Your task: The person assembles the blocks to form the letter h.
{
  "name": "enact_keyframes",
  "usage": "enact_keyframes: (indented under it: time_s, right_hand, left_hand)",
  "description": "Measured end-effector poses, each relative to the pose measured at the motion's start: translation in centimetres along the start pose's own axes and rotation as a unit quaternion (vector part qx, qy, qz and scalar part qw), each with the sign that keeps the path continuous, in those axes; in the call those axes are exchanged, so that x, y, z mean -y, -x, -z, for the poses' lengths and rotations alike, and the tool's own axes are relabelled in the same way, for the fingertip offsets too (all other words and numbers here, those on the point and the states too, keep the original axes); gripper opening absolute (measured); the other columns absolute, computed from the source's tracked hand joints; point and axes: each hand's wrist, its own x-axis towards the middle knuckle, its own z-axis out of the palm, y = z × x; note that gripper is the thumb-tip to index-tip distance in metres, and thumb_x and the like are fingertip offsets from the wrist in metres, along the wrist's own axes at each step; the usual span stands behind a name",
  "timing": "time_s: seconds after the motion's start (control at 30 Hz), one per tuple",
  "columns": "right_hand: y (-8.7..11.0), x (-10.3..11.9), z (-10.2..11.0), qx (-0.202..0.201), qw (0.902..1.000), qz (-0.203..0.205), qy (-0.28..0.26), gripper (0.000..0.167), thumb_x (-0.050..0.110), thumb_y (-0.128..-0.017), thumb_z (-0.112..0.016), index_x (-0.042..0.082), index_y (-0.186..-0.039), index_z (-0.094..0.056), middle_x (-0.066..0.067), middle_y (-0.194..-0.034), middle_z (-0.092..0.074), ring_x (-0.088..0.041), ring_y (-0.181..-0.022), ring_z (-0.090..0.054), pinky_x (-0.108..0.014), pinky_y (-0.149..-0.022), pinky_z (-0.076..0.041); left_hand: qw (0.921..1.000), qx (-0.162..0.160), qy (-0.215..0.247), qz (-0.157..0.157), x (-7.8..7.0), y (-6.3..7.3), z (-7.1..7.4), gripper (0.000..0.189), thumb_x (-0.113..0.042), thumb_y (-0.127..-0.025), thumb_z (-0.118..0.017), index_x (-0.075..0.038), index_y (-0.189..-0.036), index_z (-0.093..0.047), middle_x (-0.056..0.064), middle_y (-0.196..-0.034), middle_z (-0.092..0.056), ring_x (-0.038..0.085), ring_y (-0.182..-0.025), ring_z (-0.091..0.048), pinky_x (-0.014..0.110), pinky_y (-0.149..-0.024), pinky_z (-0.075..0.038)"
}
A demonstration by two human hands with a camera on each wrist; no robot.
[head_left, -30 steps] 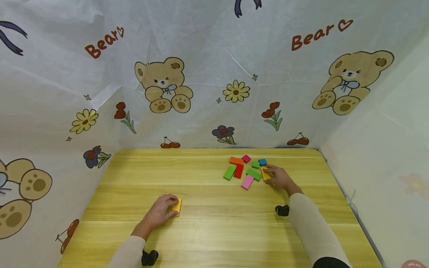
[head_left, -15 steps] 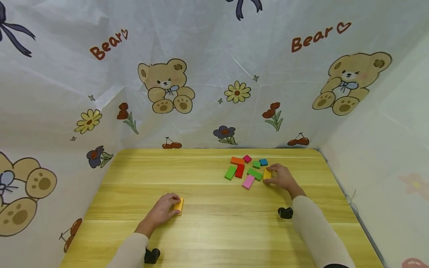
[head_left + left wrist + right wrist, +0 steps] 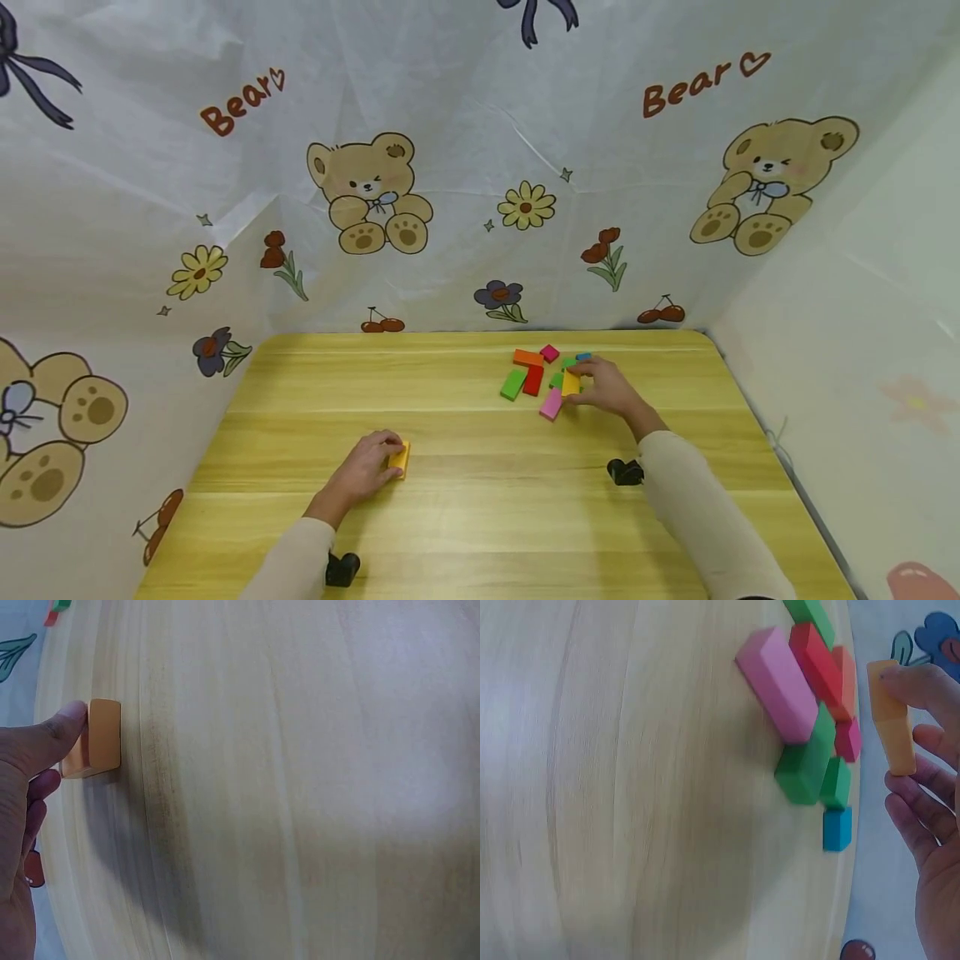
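Note:
My left hand point(image 3: 365, 468) pinches a yellow block point(image 3: 402, 461) at the left middle of the table. In the left wrist view the thumb presses one edge of this block point(image 3: 105, 736), which looks orange there. At the back right, my right hand point(image 3: 611, 390) grips another yellow block point(image 3: 571, 382) between thumb and fingertips. The right wrist view has that block point(image 3: 891, 720) raised above the table, apart from the cluster. From the head it overlaps a green block point(image 3: 808, 761) and stands close over a pink block point(image 3: 551, 405).
Around the right hand lie a blue block point(image 3: 838, 829), a small green block point(image 3: 835, 782), a magenta block point(image 3: 550, 353), an orange block point(image 3: 528, 357), a red block point(image 3: 533, 381) and a long green block point(image 3: 513, 384). A bear-print cloth point(image 3: 450, 275) hangs behind the wooden table point(image 3: 480, 517).
My right hand has moved left with its yellow block, from the right side of the cluster to over the green block. The left hand stays put, holding its block.

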Motion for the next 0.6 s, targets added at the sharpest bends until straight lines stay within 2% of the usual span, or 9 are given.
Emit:
enact_keyframes:
  time_s: [0.2,0.37,0.6]
  right_hand:
    - [-1.6,1.9,-1.4,0.027,0.9992,0.030,-0.003,0.061,0.027,-0.077,-0.082,-0.005,-0.126,-0.061,-0.023,-0.128,-0.054,-0.041,-0.117,-0.049,-0.054,-0.098,-0.043]
    - [-2.9,4.1,-2.2,0.045,0.9983,0.035,-0.008,0.059,0.022,-0.075,-0.082,-0.003,-0.125,-0.062,-0.021,-0.131,-0.054,-0.041,-0.122,-0.047,-0.055,-0.103,-0.039]
    - [-5.0,6.8,-3.7,0.076,0.9957,0.051,0.013,0.059,0.023,-0.075,-0.083,-0.001,-0.125,-0.063,-0.022,-0.135,-0.050,-0.041,-0.129,-0.042,-0.055,-0.107,-0.033]
  left_hand:
    - [0.9999,0.003,-0.009,-0.004,0.2,0.0,0.0,0.037,-0.017,-0.080,-0.078,0.005,-0.108,-0.070,0.009,-0.111,-0.058,0.028,-0.102,-0.057,0.045,-0.087,-0.049]
    - [0.9998,0.011,-0.013,-0.004,0.1,-0.1,0.2,0.038,-0.017,-0.081,-0.077,0.005,-0.111,-0.069,0.009,-0.112,-0.058,0.028,-0.103,-0.056,0.045,-0.088,-0.049]
    - [0.9999,0.013,-0.006,-0.004,-0.1,-0.2,0.2,0.038,-0.017,-0.081,-0.077,0.006,-0.110,-0.069,0.009,-0.111,-0.058,0.028,-0.102,-0.056,0.046,-0.088,-0.048]
